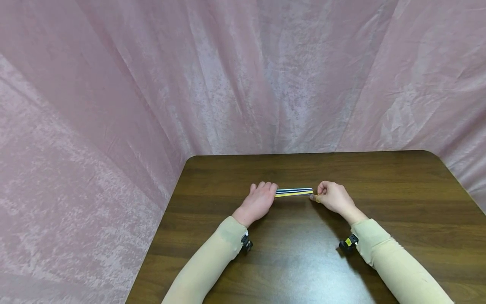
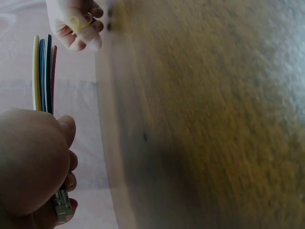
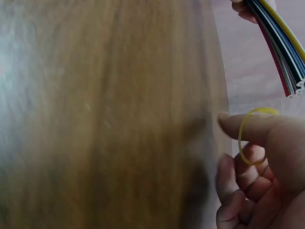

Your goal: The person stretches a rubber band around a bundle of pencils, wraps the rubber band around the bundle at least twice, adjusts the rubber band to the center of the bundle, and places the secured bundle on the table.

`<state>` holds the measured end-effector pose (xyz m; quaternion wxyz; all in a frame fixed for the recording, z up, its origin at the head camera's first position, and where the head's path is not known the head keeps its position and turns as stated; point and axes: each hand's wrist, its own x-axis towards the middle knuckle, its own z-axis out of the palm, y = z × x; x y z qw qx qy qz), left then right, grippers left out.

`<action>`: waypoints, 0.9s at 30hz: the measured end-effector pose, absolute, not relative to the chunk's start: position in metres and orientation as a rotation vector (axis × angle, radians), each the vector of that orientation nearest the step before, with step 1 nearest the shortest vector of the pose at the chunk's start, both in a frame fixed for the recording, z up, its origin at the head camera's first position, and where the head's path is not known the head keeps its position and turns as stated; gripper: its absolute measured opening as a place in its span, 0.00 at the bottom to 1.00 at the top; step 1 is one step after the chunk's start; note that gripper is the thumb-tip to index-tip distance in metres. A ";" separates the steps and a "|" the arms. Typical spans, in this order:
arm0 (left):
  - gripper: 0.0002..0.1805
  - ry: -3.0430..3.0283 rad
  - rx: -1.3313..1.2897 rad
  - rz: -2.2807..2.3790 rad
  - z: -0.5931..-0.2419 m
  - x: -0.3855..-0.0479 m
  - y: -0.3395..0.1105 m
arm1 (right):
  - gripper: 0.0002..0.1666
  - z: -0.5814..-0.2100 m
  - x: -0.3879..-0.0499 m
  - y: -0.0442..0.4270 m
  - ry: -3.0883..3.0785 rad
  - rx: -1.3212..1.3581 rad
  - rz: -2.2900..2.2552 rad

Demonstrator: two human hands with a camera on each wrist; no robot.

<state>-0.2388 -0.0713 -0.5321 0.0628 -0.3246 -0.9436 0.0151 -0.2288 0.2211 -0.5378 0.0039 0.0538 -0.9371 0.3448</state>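
My left hand [image 1: 259,202] grips a bundle of pencils [image 1: 292,192] in yellow, blue, black, white and red. Metal bands [image 2: 62,206] show at the bundle's near end in the left wrist view. The bundle's other end sticks out towards my right hand [image 1: 336,198]. A yellow rubber band [image 3: 241,136] loops over the right thumb and reaches down to the curled fingers. In the right wrist view, the pencils' whitish ends [image 3: 299,88] lie just beyond that thumb, apart from the band. My left palm hides the middle of the bundle.
Both hands are above a brown wooden table [image 1: 296,261], near its far edge. Pink curtains [image 1: 235,76] hang behind it and along its left side. Small black wrist cameras [image 1: 347,243] are strapped to the sleeves.
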 end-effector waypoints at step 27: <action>0.13 -2.876 -1.009 0.046 -0.530 -0.236 -0.071 | 0.30 -0.523 -0.227 0.234 -3.122 0.164 0.871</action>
